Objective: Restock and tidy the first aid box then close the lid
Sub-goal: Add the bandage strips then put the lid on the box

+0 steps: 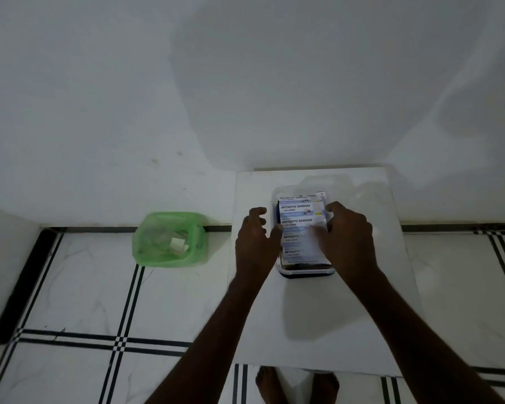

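A small clear first aid box (306, 272) with a dark base sits on a white table (318, 316). Its clear lid (321, 185) stands open toward the wall. Several white and blue strips marked "antiseptic bandage" (298, 221) lie stacked inside. My left hand (254, 237) rests at the box's left side, thumb touching the strips, fingers spread. Over the right part of the strips lies my right hand (347, 237), fingers pressing on them. Whether either hand grips a strip is unclear.
A green plastic bin (169, 240) with scraps of wrapping in it stands on the tiled floor to the left, against the white wall. My bare feet (298, 383) show below the table's near edge.
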Demonstrator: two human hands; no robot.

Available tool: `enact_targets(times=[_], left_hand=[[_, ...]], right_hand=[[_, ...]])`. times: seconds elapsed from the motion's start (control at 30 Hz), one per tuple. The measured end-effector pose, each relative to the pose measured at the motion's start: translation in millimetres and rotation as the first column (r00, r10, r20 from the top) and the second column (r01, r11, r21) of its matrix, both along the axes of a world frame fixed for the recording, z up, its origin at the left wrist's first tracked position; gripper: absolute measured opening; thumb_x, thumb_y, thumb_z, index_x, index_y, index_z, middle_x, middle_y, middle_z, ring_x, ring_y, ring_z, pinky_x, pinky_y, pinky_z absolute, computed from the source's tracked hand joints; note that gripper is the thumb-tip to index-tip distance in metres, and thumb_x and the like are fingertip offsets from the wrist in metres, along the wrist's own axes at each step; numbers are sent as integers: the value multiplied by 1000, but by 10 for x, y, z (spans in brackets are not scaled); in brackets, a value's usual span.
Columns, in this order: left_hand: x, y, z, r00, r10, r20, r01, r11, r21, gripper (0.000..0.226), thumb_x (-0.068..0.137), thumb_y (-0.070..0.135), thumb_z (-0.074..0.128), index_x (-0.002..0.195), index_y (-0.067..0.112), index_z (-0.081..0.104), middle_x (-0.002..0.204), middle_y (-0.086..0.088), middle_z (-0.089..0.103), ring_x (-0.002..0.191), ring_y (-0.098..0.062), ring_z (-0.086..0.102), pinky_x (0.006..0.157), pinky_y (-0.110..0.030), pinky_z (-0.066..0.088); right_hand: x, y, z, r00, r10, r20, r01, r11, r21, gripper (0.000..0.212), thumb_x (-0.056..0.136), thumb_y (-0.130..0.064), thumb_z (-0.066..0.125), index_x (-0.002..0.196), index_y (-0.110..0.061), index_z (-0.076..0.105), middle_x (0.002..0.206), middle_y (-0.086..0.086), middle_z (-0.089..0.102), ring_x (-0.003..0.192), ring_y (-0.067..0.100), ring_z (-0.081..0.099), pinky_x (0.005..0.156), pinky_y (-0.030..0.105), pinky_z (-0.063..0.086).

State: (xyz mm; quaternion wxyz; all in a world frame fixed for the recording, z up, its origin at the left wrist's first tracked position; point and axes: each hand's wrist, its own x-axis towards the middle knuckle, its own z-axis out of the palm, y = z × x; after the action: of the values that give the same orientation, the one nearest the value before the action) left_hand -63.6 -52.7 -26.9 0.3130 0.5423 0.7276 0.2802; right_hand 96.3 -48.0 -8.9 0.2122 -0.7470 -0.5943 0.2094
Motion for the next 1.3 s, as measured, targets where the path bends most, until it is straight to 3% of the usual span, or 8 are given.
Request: enact_targets(times=[0.17,0.27,0.4,0.6,0.73,0.83,1.0,1.3], left_hand=[[-21,58,6,993,-112,-39,108,989,-103,37,94,28,62,127,13,60,110,-5,74,95,-25,71,80,-31,51],[-38,132,8,978,-169,-125,155,981,-116,23,92,17,60,109,5,69,102,-12,75,92,-30,70,78,-34,51],[-76,170,32,976,-177,-129,164,980,-109,17,87,11,59,95,3,71,86,-12,74,79,-29,69,71,-35,52],[-239,148,82,989,-147,-23,144,985,-100,23,81,15,56,92,7,74,76,-10,75,69,-29,73,67,-45,62],[-264,179,110,990,-140,21,141,986,-94,36,73,25,51,96,10,76,76,-8,76,69,-28,74,66,-48,63],[-201,182,56,989,-148,4,147,985,-95,34,73,26,52,93,11,75,75,-7,75,68,-28,73,66,-47,62],[-70,164,-80,987,-119,112,135,979,-150,25,87,16,66,110,15,75,84,-5,78,70,-21,76,68,-43,64],[-224,167,-51,854,53,517,122,946,-299,26,100,21,55,118,10,70,102,-16,77,91,-32,76,80,-48,63]], right_hand=[[93,-152,44,974,-222,37,201,932,303,17,92,-26,64,103,-14,67,90,7,75,77,29,72,67,30,51],[358,-100,-295,925,-371,-77,369,928,-45,16,85,-25,63,92,-13,71,91,12,75,86,36,72,77,34,54],[486,-70,-691,974,-213,-77,160,887,-433,20,78,-13,69,96,-8,75,97,16,75,97,35,71,79,29,51],[608,-20,-752,974,-172,-149,110,928,-356,12,76,-15,72,80,-6,77,77,13,75,81,29,71,74,32,54],[972,-44,-387,875,-312,-370,238,943,-233,7,74,-18,78,71,-18,72,74,10,72,80,35,70,81,54,59],[1054,-83,30,820,-325,-471,314,944,-105,18,76,-15,77,94,-16,74,82,13,74,83,34,72,82,53,60],[569,-230,512,918,-107,-383,165,979,123,29,79,-6,74,108,-11,73,73,1,71,63,13,68,65,28,58],[-427,-353,-54,989,138,-61,-131,985,112,33,85,-14,70,117,-8,63,99,8,68,88,22,67,80,39,60]])
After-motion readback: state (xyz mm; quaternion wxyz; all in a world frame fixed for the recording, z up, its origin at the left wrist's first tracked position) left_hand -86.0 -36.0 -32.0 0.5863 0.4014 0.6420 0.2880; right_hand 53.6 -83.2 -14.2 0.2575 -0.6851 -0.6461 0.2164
